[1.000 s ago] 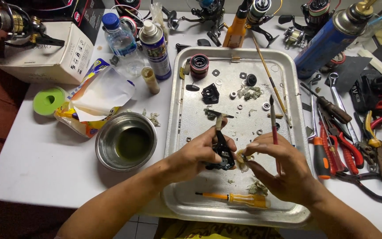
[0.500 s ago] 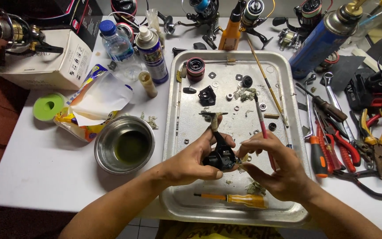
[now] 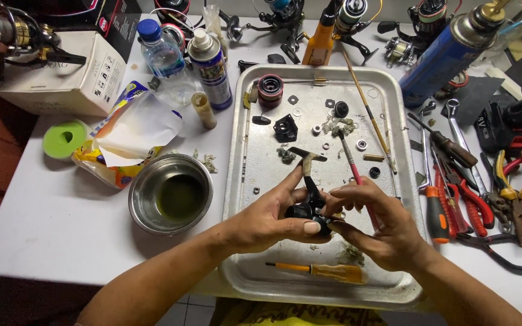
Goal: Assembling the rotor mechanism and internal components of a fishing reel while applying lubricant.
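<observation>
A: Over the metal tray [image 3: 394,84] now, both hands together. Left hand [image 3: 267,220], grip clamped on a black fishing-reel body [image 3: 308,208], handle arm sticking up and away.
B: Right hand [image 3: 382,226] touching that same reel body, fingers closed on a thin red-handled tool [image 3: 353,166], tip angled up toward the tray's far end.
A: Crowded underneath. Orange-handled screwdriver [image 3: 327,271] lying flat just near the wrists; black reel parts, washers and grease clumps scattered further up the tray.
B: Left of the tray on the white worktop [image 3: 43,223]: steel bowl [image 3: 170,194] with greenish liquid, just beside the left forearm. Spray can [image 3: 211,67] and water bottle [image 3: 160,51] behind.
A: Right side, pliers [image 3: 515,187] and screwdrivers packed close to the tray edge, near the right hand.
</observation>
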